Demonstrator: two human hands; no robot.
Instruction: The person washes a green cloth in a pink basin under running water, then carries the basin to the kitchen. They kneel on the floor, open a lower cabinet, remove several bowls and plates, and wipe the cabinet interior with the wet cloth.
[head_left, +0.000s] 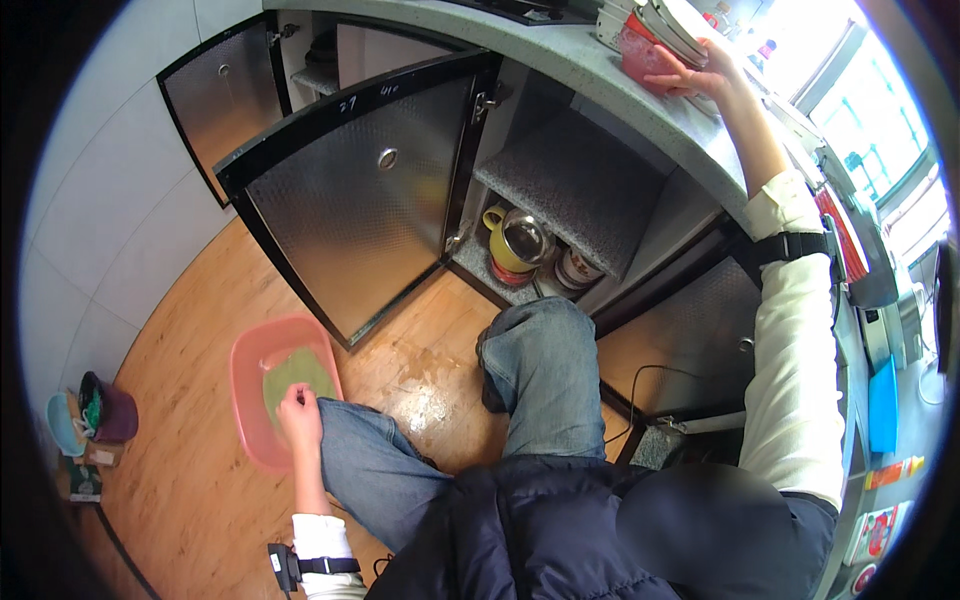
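At the countertop's far edge, my right hand (701, 75) grips a stack of dishes with its fingers spread along the side. A red-pink bowl (641, 56) and white dishes (675, 26) make up the tilted stack. My left hand (300, 416) is beside my left knee, over the rim of a pink plastic basin (240, 375). Its fingers are curled, and I see nothing held in them. Something flat and green, perhaps a cloth (281, 375), lies in the basin. Inside the open cabinet ahead, a yellow pot (510, 244) and a patterned enamel-like container (576, 268) stand on the bottom shelf.
An open cabinet door (352, 187) juts toward me, and another (675, 345) hangs open at right. The stone countertop (585, 82) curves overhead. Wet patches (427, 375) shine on the wood-look floor. A purple bin (116, 405) stands at far left. A black cable (636, 382) hangs at right.
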